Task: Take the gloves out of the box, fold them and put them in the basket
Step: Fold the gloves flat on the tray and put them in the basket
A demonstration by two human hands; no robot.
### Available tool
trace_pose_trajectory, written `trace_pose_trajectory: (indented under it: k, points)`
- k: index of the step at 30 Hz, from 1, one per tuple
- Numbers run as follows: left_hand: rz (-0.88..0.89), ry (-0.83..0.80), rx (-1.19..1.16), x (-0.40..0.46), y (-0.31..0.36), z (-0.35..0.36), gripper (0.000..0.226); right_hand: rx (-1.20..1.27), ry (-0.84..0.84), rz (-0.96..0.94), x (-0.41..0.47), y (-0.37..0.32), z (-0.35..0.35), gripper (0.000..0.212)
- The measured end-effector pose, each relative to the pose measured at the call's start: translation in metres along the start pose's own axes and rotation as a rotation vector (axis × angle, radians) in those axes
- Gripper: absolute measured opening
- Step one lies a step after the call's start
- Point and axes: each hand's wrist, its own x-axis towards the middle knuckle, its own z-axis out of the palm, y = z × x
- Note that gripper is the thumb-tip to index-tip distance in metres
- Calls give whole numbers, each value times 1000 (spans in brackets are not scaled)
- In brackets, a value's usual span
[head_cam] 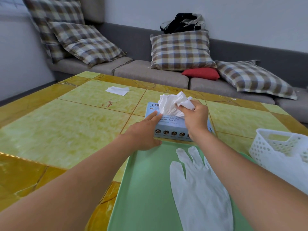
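A light blue glove box (170,126) stands on the table beyond a green tray (146,189). My left hand (145,130) presses flat on the box's left side with straight fingers. My right hand (195,117) grips a crumpled white glove (171,104) that rises out of the box's top opening. A second white glove (196,184) lies flat on the tray, fingers pointing away, partly under my right forearm. A white perforated basket (273,147) sits at the right edge of the table.
A folded white piece (117,90) lies on the far left part of the yellow-green table (66,127). A grey sofa (150,72) with checked cushions runs behind the table. White material drapes out of the basket's near side.
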Motion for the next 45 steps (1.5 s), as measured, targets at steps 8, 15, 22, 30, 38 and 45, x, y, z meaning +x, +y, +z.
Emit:
trace_pose_trajectory:
  k: [8, 15, 22, 30, 38, 45]
  points:
    - [17, 7, -28, 3, -2, 1, 100, 394, 110, 334, 5, -2, -3, 11]
    - [48, 37, -105, 8, -5, 2, 93, 506, -59, 360, 3, -9, -18, 3]
    - [264, 248, -80, 32, 9, -37, 127, -384, -489, -267, 12, -19, -22, 38]
    - [245, 180, -167, 71, 15, -3, 84, -273, -104, -259, 9, 3, -33, 17]
    - [118, 102, -45, 67, 17, -3, 92, 619, 263, 329, 16, -23, -47, 12]
    - [158, 118, -23, 73, 38, -5, 92, 657, 208, 399, 17, -12, -50, 17]
